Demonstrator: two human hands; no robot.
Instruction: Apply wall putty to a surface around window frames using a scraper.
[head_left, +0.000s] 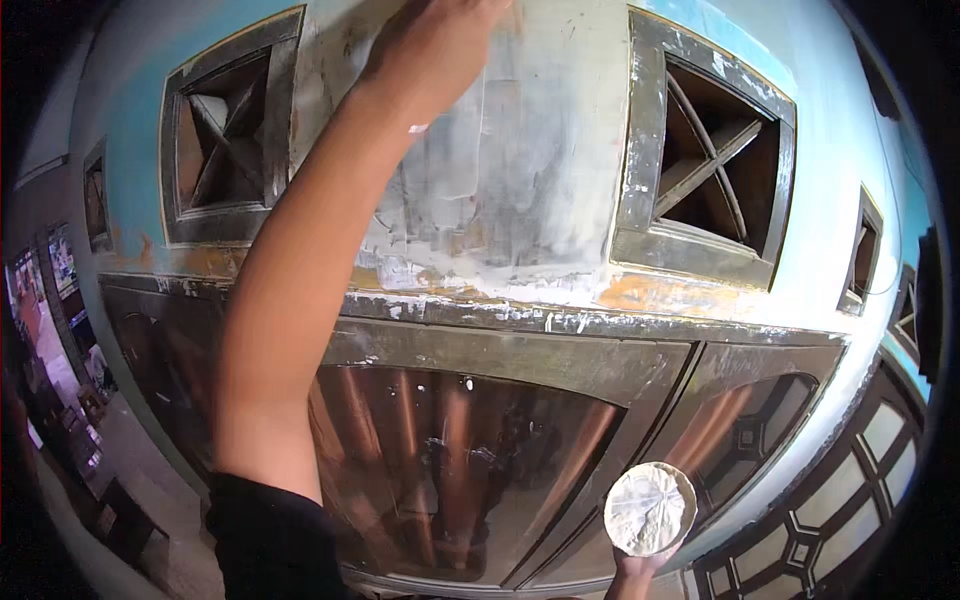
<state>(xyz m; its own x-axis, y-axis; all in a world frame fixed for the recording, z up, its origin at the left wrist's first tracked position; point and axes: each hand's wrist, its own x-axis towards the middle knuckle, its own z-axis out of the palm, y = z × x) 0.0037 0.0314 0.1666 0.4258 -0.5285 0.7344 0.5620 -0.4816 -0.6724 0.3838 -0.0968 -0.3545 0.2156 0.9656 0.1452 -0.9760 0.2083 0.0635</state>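
Observation:
My left arm, in a black sleeve, stretches up across the wall. My left hand is at the top edge, in front of a patchy grey and white stretch of wall. Its fingers run out of the picture, so I cannot see whether they hold anything. A small white smear marks the wrist. At the lower right my right hand grips a round shallow bowl from below. White paste with a rough, streaked surface lies in the bowl.
Two dark framed vents with crossed bars, one left and one right, flank the patch. Below, a white-spattered ledge tops dark-framed glass panels. A panelled door stands at the right, furniture at the far left.

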